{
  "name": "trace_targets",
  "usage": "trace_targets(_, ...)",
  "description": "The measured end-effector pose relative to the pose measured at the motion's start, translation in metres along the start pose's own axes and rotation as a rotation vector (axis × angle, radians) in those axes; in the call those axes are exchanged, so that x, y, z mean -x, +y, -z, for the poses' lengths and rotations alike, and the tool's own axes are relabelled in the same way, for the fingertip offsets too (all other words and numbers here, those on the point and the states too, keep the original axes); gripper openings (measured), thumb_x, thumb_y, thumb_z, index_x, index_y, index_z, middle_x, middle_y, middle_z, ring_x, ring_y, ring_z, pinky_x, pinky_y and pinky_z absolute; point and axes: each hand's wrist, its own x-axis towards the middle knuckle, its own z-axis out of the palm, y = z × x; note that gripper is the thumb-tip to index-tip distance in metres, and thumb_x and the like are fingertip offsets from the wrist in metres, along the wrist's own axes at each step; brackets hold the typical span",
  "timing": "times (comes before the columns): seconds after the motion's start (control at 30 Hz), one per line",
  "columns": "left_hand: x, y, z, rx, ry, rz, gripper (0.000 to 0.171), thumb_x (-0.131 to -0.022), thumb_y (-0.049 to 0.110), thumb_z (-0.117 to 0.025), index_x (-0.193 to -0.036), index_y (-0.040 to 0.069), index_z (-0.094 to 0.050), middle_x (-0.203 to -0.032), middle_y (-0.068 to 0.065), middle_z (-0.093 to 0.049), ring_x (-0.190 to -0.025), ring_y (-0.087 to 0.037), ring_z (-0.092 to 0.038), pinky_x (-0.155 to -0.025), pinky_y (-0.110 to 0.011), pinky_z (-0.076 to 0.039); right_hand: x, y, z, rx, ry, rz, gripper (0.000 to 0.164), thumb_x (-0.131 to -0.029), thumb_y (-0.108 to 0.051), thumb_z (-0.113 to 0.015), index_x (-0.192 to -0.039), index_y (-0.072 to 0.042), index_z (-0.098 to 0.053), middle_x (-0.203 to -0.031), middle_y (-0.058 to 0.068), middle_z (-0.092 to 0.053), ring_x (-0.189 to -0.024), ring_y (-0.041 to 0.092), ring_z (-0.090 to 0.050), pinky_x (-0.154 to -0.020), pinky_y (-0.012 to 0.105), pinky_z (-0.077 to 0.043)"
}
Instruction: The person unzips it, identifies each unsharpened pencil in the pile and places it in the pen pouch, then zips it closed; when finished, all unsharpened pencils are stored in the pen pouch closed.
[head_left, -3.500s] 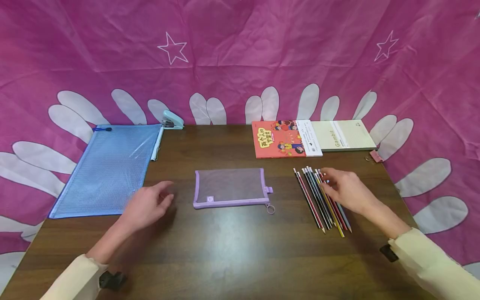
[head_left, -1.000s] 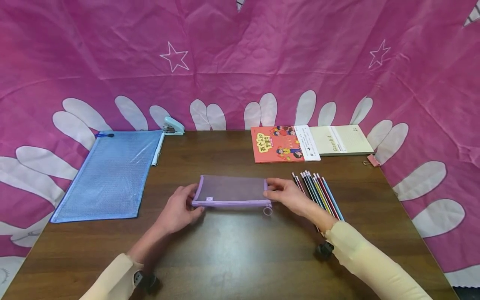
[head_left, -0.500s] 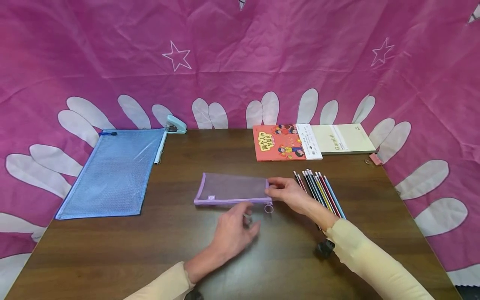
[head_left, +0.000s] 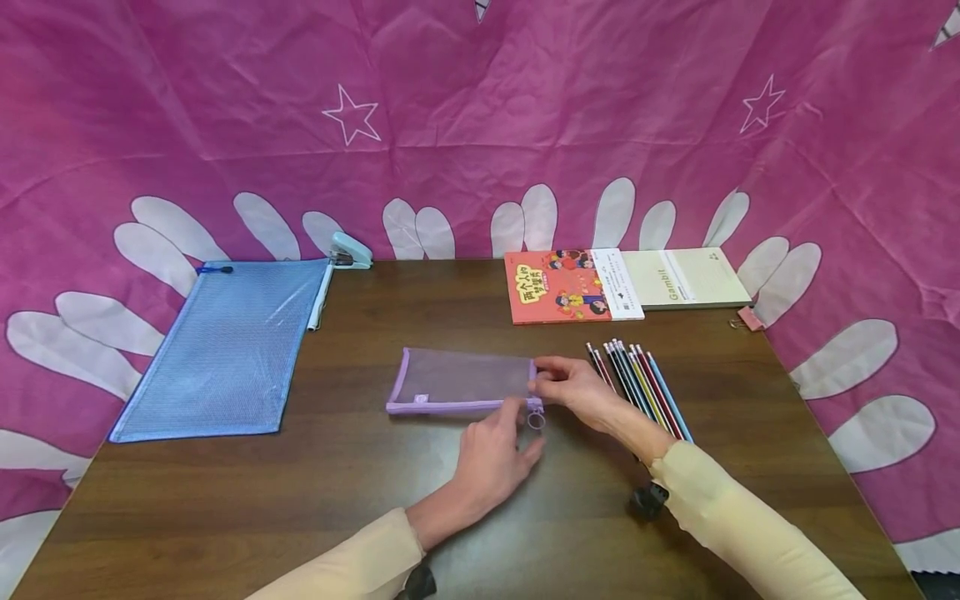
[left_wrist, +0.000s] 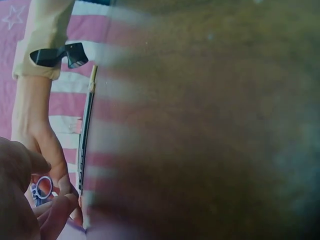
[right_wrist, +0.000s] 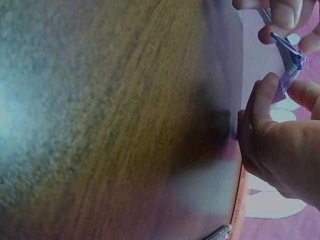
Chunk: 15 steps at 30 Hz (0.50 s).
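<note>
A purple mesh zip pouch (head_left: 465, 375) lies mid-table in the head view, its near zipper edge slightly raised. My right hand (head_left: 581, 392) pinches its right end between thumb and fingers; the right wrist view shows them around the purple end tab (right_wrist: 282, 91). At the pouch's near right corner hangs the zipper's pull ring (head_left: 528, 419). My left hand (head_left: 491, 458) is beside this ring, index finger at the zipper edge and thumb apart. In the left wrist view, the ring shows between the left thumb and fingers. Several pencils (head_left: 637, 375) lie right of the pouch, partly hidden by my right forearm.
On the left lies a blue zip folder (head_left: 225, 350), with a light-blue stapler (head_left: 352, 252) at its far corner. A red book (head_left: 555, 292) and a cream notebook (head_left: 697, 279) lie at the back right. Beside the notebook is a pink binder clip (head_left: 752, 318).
The right hand moved from the pencils to the pouch's right end and grips it. The left hand left the pouch's left end and moved right to the pull ring.
</note>
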Motion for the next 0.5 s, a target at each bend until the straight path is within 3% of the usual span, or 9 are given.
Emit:
trace_targets(0.27,-0.0032,-0.0004,-0.0060,-0.003,0.075,-0.052,0.041,-0.072,0.013,-0.086,-0.102,0.008,-0.059,-0.075,0.000,-0.067,-0.051,-0.014,-0.058,-0.045,-0.033,-0.045,0.0016,0.0001,0.0005,0.002,-0.010,-0.023,0.059,-0.093,-0.012,-0.069,-0.145,0.005,-0.045,-0.121,0.019,-0.059,-0.105,0.029,-0.055,-0.099,0.043,-0.045)
trace_targets(0.5,-0.0030,0.0006,-0.0061,0.016,0.049,-0.036,0.046,-0.069,0.014,-0.089,-0.104,0.008,-0.059,-0.078,0.000,-0.062,-0.055,-0.011,-0.057,-0.048,-0.032,-0.046,0.0028,-0.0017,-0.0005,-0.007,-0.020,-0.029,0.059,-0.094,-0.011,-0.068,-0.146,0.005,-0.044,-0.121,0.019,-0.058,-0.106,0.028,-0.055,-0.100,0.043,-0.044)
